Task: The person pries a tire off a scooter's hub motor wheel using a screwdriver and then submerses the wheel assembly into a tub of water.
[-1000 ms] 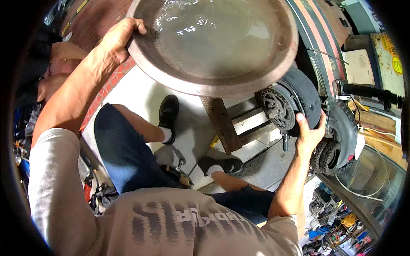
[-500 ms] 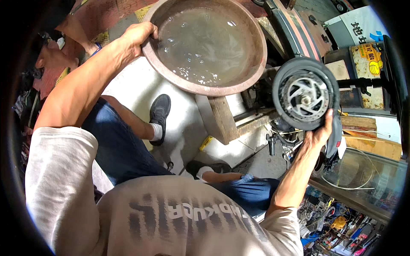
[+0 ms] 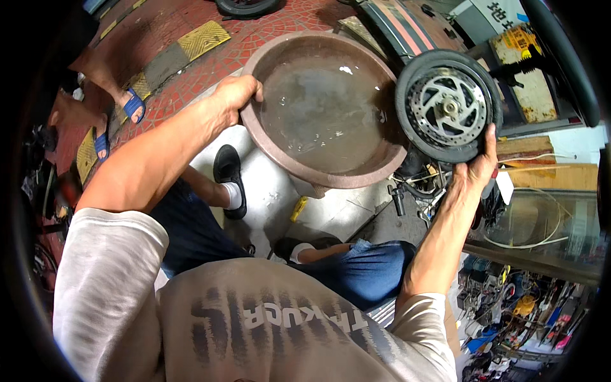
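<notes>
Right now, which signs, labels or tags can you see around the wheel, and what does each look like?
Yellow sign: behind the wheel, upper right, squarish, dark print.
White sign: top edge, dark characters, partly cut off.
White tag: by the right hand, small, hanging.
Screens: none.

The left hand (image 3: 234,95) holds the rim of a big bowl (image 3: 289,167) of water. The right hand (image 3: 478,167) holds a small wheel (image 3: 445,105).

Red brick floor (image 3: 210,44) — yellow tactile slab (image 3: 202,38), tyre (image 3: 247,6)
</notes>
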### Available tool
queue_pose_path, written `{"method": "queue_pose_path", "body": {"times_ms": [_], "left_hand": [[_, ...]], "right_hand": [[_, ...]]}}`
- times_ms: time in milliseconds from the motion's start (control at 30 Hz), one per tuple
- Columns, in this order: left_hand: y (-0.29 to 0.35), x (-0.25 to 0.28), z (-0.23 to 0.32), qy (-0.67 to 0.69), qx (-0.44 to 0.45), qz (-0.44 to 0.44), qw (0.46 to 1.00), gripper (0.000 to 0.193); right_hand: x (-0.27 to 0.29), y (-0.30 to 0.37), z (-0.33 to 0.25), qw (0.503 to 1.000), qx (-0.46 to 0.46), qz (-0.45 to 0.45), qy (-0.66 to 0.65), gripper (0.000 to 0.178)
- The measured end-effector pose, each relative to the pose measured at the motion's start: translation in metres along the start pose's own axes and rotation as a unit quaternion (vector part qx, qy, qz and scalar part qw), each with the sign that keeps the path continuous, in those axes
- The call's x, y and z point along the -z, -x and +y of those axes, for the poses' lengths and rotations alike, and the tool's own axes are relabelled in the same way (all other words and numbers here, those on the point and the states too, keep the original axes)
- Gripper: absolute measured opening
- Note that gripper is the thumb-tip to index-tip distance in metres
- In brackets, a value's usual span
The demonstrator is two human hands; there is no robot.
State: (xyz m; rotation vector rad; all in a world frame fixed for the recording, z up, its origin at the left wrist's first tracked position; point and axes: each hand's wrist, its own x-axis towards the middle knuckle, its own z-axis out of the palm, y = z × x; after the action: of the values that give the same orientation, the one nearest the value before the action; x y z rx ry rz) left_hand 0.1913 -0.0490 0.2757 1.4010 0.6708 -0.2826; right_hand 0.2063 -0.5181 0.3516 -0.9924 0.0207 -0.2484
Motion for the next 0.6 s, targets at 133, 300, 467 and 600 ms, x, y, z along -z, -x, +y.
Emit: {"method": "queue_pose_path", "body": {"times_ms": [133, 300, 467, 600], "left_hand": [[0.004, -0.030, -0.013, 0.004, 0.014, -0.009, 1.000, 0.028], [0.011, -0.047, -0.014, -0.022, 0.010, -0.013, 1.000, 0.026], [0.018, -0.046, -0.030, -0.031, 0.007, 0.009, 0.999, 0.025], [0.016, -0.044, -0.040, -0.029, 0.010, -0.002, 1.000, 0.024]], "right_hand": [[-0.010, 0.004, 0.004, 0.999, 0.016, -0.014, 0.031, 0.040], [-0.015, 0.008, 0.024, 0.997, 0.023, 0.008, 0.076, 0.045], [-0.034, 0.018, 0.054, 0.988, 0.029, 0.029, 0.149, 0.050], [-0.043, 0.025, 0.070, 0.982, 0.034, 0.018, 0.185, 0.059]]}}
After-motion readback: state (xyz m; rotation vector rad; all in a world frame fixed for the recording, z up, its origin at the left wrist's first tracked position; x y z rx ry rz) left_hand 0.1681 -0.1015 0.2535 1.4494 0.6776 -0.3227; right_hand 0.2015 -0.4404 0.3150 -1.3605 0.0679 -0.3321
